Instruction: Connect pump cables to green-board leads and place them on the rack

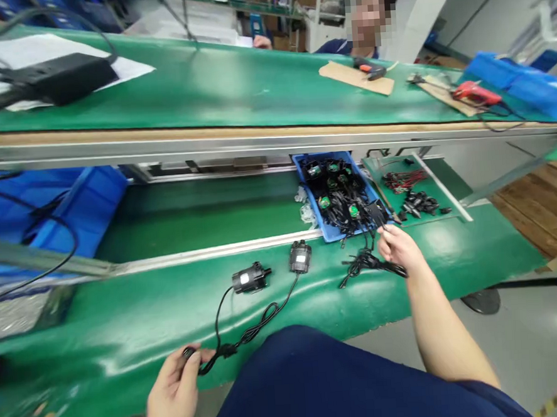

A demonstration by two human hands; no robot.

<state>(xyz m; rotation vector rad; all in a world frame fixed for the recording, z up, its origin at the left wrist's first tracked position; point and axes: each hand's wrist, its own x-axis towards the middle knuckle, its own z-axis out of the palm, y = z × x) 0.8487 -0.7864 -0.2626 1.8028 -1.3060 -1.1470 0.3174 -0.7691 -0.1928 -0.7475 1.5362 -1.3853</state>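
My left hand (pixel 173 385) is closed at the bench's front edge, pinching a round black cable end (pixel 189 353). From there a black cord (pixel 260 323) runs to two small black pump-like units with white labels: one lying on its side (pixel 249 278), the other (pixel 300 257) to its right. My right hand (pixel 400 249) is closed on a flat black piece (pixel 377 214) at the near right corner of a blue tray (pixel 326 229). Below that hand a bundle of black cable (pixel 367 263) rests on the green bench; where it joins the piece is unclear.
Black parts and green circuit boards fill the tray. Right of it, a green board (pixel 442 214) carries red wires (pixel 404 180) and black fittings (pixel 420 203). An overhead shelf (pixel 233 91) holds a power adapter (pixel 65 77) and tools. Another person stands behind it. Blue bins (pixel 99 207) stand left.
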